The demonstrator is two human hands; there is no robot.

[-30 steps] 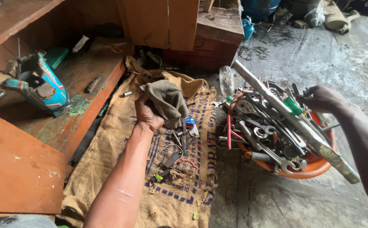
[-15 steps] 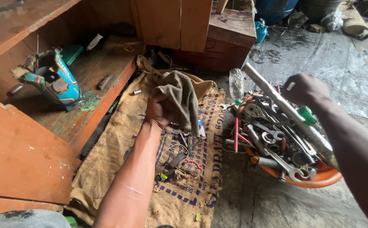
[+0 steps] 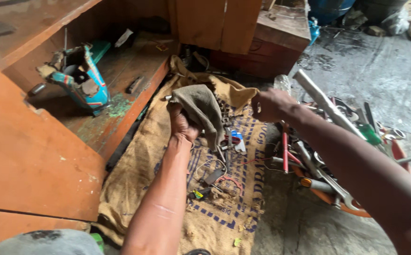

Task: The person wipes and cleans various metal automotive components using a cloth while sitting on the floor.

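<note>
Now we look from left to right. On the wooden shelf (image 3: 134, 101) lies a broken blue and green shell (image 3: 80, 78), and it sits just as it did a moment ago.

Next comes our left hand (image 3: 182, 123). Its fingers are shut tight on a dirty grey rag (image 3: 201, 106). We have lifted the rag higher than before, so it now hangs in the air above the brown sack (image 3: 139, 174) on the floor. Small wires and bits (image 3: 215, 179) lie on the sack under it.

Then comes our right hand (image 3: 269, 104). A moment ago it was over at the orange bowl (image 3: 342, 205) full of spanners and tools. Now it has left the bowl and come across, close to the rag but not touching it. Its fingers are curled in, and we cannot tell if they hold anything. A long silver pipe (image 3: 326, 106) rests on the tools behind our right arm.

So both hands are coming together at the rag.
</note>
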